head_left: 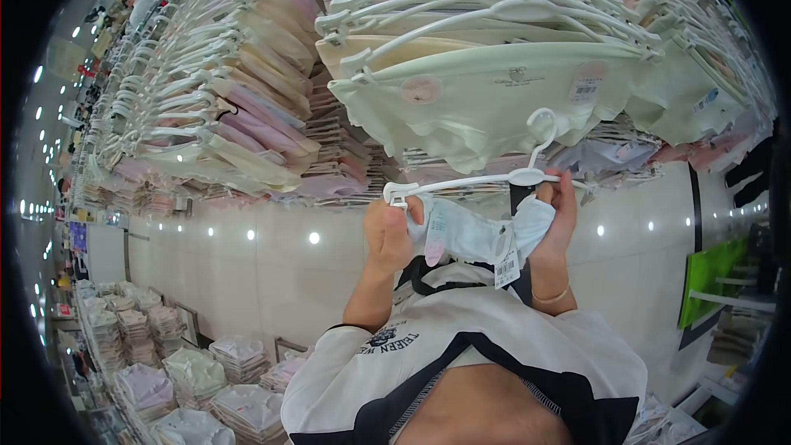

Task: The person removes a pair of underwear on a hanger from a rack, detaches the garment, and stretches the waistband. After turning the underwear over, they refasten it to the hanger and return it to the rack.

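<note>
A small light-blue pair of underwear (465, 233) hangs bunched below a white plastic clip hanger (478, 180), in front of my chest. My left hand (391, 235) is closed around the garment's left end, just below the hanger's left clip. At the other end, my right hand (558, 218) is closed on the gathered fabric, its fingertips by the hanger's right arm. Whether the right clip is fastened is hidden by those fingers. A pink-and-white label and a white barcode tag (506, 269) dangle from the garment.
Ahead, a rack holds pale green underwear (494, 86) on white hangers. Another dense row of hanging garments (255, 107) stands to the left. Stacks of folded garments (194, 375) lie at lower left. A green panel (713, 280) and a dark-trousered person's legs (751, 169) are at right.
</note>
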Motion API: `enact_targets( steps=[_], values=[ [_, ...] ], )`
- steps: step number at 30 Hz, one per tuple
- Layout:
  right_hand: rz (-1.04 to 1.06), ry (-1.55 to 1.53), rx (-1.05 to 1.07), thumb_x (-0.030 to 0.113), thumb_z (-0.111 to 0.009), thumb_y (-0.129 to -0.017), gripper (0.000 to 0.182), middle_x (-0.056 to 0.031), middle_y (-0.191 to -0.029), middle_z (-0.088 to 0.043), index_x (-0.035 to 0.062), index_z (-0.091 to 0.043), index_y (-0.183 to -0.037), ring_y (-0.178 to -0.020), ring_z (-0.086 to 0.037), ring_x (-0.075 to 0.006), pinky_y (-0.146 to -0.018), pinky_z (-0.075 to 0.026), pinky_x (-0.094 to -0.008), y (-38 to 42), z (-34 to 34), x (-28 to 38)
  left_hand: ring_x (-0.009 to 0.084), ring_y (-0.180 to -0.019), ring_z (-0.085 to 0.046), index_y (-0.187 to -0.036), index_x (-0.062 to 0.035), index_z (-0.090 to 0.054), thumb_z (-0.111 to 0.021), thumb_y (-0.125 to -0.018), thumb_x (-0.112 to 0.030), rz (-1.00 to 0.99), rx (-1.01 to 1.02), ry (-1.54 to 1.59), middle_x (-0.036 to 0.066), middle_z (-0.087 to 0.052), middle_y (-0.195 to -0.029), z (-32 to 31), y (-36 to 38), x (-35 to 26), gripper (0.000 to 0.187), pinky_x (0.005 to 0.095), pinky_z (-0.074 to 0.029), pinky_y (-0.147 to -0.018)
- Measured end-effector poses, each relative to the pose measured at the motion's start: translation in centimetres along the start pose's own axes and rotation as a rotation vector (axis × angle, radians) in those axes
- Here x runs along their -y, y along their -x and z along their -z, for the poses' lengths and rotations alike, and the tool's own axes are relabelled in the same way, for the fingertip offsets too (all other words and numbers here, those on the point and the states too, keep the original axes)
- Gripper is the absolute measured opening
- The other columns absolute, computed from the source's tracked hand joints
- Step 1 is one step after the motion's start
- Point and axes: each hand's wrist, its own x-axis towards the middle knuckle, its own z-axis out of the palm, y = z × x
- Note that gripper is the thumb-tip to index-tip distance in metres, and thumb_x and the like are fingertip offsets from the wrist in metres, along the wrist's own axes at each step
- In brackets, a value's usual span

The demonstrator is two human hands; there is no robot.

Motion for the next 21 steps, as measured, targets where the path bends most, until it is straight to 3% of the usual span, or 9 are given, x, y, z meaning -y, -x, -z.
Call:
enact_targets(
  steps=[5, 6, 9, 15, 18, 21],
  values=[
    [-0.128, 0.080, 0.104, 0.031, -0.035, -0.079, 0.033, 0.0014, -0.042, -0.033, 0.0012, -0.046, -0.072, -0.037, -0.031, -0.0069, -0.037, -0.027, -0.0192, 0.0, 0.9, -1.8, 0.0106, -0.038, -0.034, -0.052, -0.0023, -0.043, -0.026, -0.079, -0.033, -0.003, 0.006, -0.064, 0.002, -0.036, -0.044, 1.5, -0.3, 0.0, 0.044, 0.0229, -0.022, -0.037],
    [-0.102, 0.165, 0.250, 0.033, -0.034, -0.079, 0.036, 0.0014, -0.041, -0.033, 0.0003, -0.046, -0.071, -0.036, -0.029, -0.0064, -0.038, -0.026, -0.0189, -0.2, 1.4, -2.0, 0.0111, -0.037, -0.034, -0.052, -0.0022, -0.043, -0.026, -0.079, -0.033, -0.023, -0.006, -0.095, 0.002, -0.036, -0.044, 1.8, -0.4, -0.1, 0.044, 0.0232, -0.023, -0.036],
    [-0.064, 0.471, 0.256, 0.030, -0.035, -0.079, 0.034, 0.0007, -0.041, -0.036, -0.0004, -0.048, -0.069, -0.038, -0.032, -0.0059, -0.039, -0.027, -0.0193, 0.0, 1.8, -2.4, 0.0127, -0.035, -0.035, -0.052, -0.0019, -0.044, -0.026, -0.079, -0.032, -0.077, -0.031, -0.177, 0.003, -0.037, -0.043, 2.6, -0.8, -0.8, 0.044, 0.0241, -0.024, -0.036],
    [0.239, 1.216, 0.338, 0.020, -0.043, -0.076, 0.025, -0.0050, -0.051, -0.047, -0.0020, -0.050, -0.068, -0.046, -0.041, -0.0079, -0.045, -0.032, -0.0198, 1.4, 0.7, -1.5, 0.0147, -0.035, -0.037, -0.053, -0.0015, -0.044, -0.029, -0.079, -0.029, -0.098, 0.023, -0.194, 0.004, -0.039, -0.044, 4.4, -1.1, -1.2, 0.041, 0.0249, -0.027, -0.035],
    [0.513, 1.103, 0.451, 0.018, -0.049, -0.071, 0.020, -0.0068, -0.057, -0.050, -0.0015, -0.051, -0.070, -0.049, -0.044, -0.0130, -0.048, -0.034, -0.0218, 3.6, -0.6, -0.6, 0.0161, -0.035, -0.038, -0.055, -0.0014, -0.045, -0.031, -0.078, -0.027, -0.116, 0.160, -0.143, 0.005, -0.040, -0.045, 5.2, -1.1, -1.0, 0.037, 0.0251, -0.028, -0.035],
    [0.821, 0.950, 0.720, 0.014, -0.055, -0.065, 0.020, -0.0072, -0.062, -0.052, -0.0010, -0.050, -0.076, -0.055, -0.048, -0.0188, -0.052, -0.037, -0.0257, 5.5, -2.8, -0.3, 0.0190, -0.035, -0.039, -0.057, -0.0009, -0.045, -0.036, -0.076, -0.023, -0.165, 0.276, -0.088, 0.006, -0.040, -0.045, 5.5, -1.2, -1.1, 0.030, 0.0263, -0.029, -0.036]
  ],
)
